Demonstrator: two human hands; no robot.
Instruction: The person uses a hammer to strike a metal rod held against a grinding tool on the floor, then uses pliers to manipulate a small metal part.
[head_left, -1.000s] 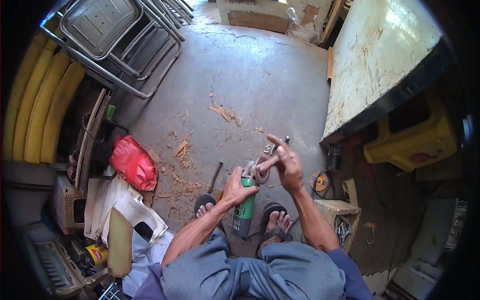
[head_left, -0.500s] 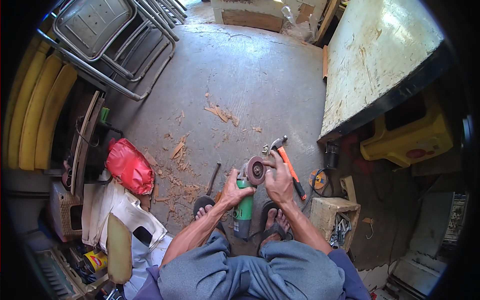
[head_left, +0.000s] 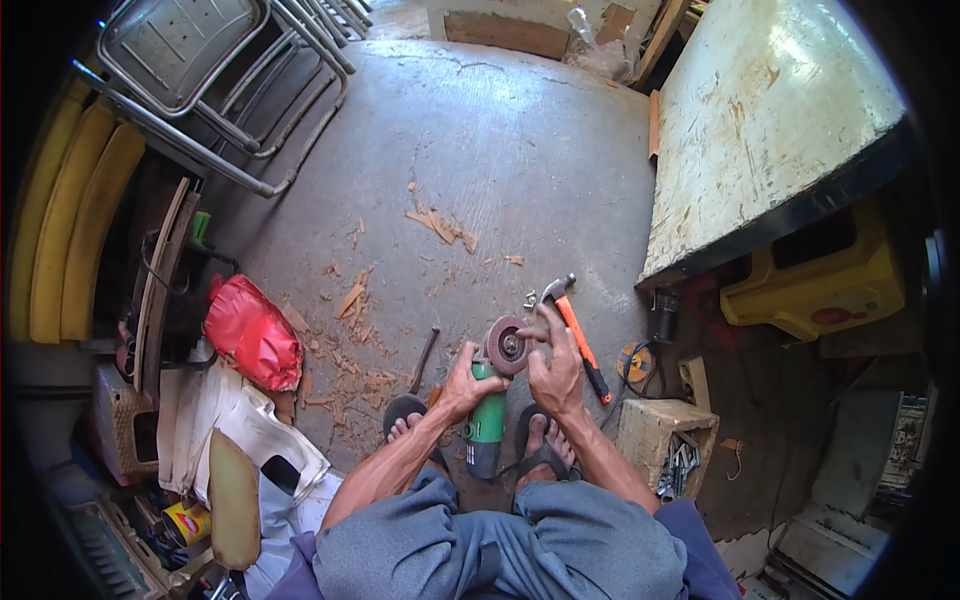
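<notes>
A green angle grinder point(head_left: 487, 415) with a dark rear end stands upright between my feet. My left hand point(head_left: 465, 385) is closed round its upper body, just below the head. On the head sits a reddish-brown flap disc point(head_left: 507, 346), its face and centre nut turned up toward me. My right hand point(head_left: 555, 368) is at the disc's right side. Its fingers are apart and partly bent, one reaching over the disc's edge toward the centre; whether it touches the nut is unclear. Close beyond that hand lies a claw hammer point(head_left: 576, 335) with an orange and black handle.
A dark metal bar point(head_left: 425, 358) lies left of the grinder, near wood chips point(head_left: 355, 300). At right are a box point(head_left: 645, 430) of metal hardware and an orange disc point(head_left: 634, 362) with a cable. A red bag point(head_left: 255, 335), folding chairs point(head_left: 185, 55) and a worn table point(head_left: 770, 120) stand around.
My right hand's fingers have shifted slightly over the disc's edge, toward its centre. The left hand keeps its hold on the grinder. The view has shifted a little.
</notes>
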